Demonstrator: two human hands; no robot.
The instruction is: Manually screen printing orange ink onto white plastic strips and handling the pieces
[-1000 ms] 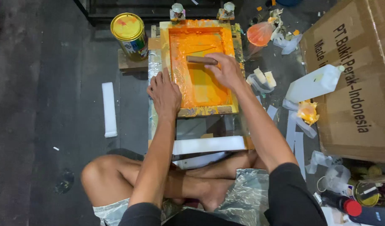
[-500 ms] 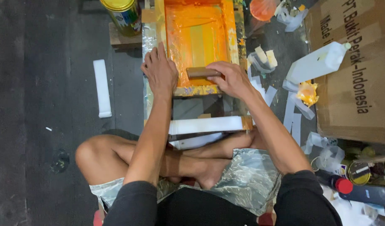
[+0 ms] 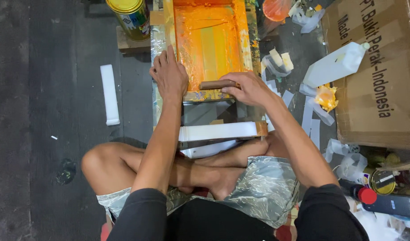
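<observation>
I sit cross-legged on a dark floor in front of a screen-printing frame (image 3: 168,27) coated with orange ink (image 3: 209,44). My right hand (image 3: 247,88) grips a brown wooden squeegee (image 3: 216,84) lying across the near end of the inked screen. My left hand (image 3: 170,76) lies flat on the frame's left near corner, fingers spread, pressing it down. Below the frame a white strip (image 3: 218,131) crosses a foil-covered board.
A yellow-lidded paint can (image 3: 130,15) stands at the far left of the frame. A white plastic bottle (image 3: 334,64) and a large cardboard box (image 3: 383,76) are on the right. A white bar (image 3: 109,93) lies on the floor at left. Scraps, tape and bottles (image 3: 383,201) clutter the right side.
My right hand has drawn the squeegee toward me, from the middle of the screen to its near edge. My left hand stays on the frame. The view has shifted closer.
</observation>
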